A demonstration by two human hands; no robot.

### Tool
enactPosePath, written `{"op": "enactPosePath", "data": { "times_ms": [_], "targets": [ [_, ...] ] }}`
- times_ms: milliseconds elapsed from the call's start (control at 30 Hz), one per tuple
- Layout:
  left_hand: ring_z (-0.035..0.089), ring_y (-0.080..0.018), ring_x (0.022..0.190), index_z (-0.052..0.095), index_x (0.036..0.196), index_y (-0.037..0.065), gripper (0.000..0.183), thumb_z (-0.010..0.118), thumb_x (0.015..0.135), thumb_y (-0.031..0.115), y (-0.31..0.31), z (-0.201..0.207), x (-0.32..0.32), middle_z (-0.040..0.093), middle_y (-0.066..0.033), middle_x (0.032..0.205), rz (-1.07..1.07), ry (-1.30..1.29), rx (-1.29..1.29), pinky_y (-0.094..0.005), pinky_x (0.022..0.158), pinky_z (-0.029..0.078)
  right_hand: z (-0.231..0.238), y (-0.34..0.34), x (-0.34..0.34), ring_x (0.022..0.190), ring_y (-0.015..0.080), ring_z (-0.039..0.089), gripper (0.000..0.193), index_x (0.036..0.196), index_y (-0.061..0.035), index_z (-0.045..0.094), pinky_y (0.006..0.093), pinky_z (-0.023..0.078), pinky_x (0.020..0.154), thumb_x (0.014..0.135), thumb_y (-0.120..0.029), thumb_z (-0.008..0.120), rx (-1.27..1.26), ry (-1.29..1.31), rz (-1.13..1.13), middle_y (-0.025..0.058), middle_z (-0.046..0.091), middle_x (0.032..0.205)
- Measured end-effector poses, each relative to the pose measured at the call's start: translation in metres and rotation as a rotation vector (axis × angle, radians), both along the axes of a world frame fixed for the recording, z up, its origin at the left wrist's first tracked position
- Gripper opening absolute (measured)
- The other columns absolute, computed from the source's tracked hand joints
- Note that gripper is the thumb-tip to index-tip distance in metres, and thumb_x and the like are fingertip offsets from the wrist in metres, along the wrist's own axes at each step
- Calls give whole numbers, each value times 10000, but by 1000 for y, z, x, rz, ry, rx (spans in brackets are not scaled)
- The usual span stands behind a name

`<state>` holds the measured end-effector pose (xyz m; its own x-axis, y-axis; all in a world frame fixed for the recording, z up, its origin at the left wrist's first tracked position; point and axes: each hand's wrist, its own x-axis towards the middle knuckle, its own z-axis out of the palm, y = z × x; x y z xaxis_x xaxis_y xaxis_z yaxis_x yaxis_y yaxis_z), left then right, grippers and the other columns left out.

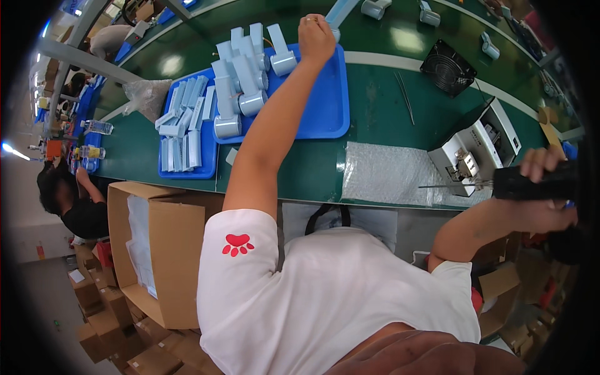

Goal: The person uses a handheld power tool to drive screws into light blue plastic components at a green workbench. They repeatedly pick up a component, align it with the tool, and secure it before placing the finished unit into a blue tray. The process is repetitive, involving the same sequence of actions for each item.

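Observation:
My left hand (316, 39) reaches to the far edge of the large blue tray (331, 112), its fingers closed on a light blue hair-dryer-shaped housing (341, 11). Similar housings (252, 102), each a round barrel with a flat handle, stand grouped in that tray left of my forearm. At the far right, my right hand (542, 187) is wrapped round a black power screwdriver (522, 182). Its long thin bit (447, 185) points left, in front of an open white and grey box-shaped device (465, 156). The hand is partly blurred.
A smaller blue tray (209, 164) holds several light blue handle covers. Bubble wrap (381, 172), tweezers (405, 98) and a black fan (448, 67) lie on the green bench. More housings (429, 14) sit on the belt beyond. An open carton (178, 262) stands left; another person (87, 209) sits farther left.

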<state>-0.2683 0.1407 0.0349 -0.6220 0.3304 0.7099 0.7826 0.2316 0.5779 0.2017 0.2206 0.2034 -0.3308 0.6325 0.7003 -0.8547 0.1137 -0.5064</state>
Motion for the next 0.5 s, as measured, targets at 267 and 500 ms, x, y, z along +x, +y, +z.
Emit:
{"op": "enactPosePath", "data": {
  "times_ms": [267,500],
  "targets": [
    [238,-557,1462,405,1443,-88,788,707,916,415,-74,-20,22,283,-434,1512,365,52,-472,-585,1214,233,-10,-20,-19,668,177,527,815,1176,25,559,301,425,587,923,-745,479,-61,-122,-141,160,503,958],
    [295,-550,1430,497,1417,-62,717,691,919,415,-90,-17,40,275,-441,1517,376,-58,-552,-585,1200,263,-10,-10,-11,686,176,529,737,1140,14,580,306,426,598,915,-682,489,-30,-97,-61,146,497,948]
  ]
}}
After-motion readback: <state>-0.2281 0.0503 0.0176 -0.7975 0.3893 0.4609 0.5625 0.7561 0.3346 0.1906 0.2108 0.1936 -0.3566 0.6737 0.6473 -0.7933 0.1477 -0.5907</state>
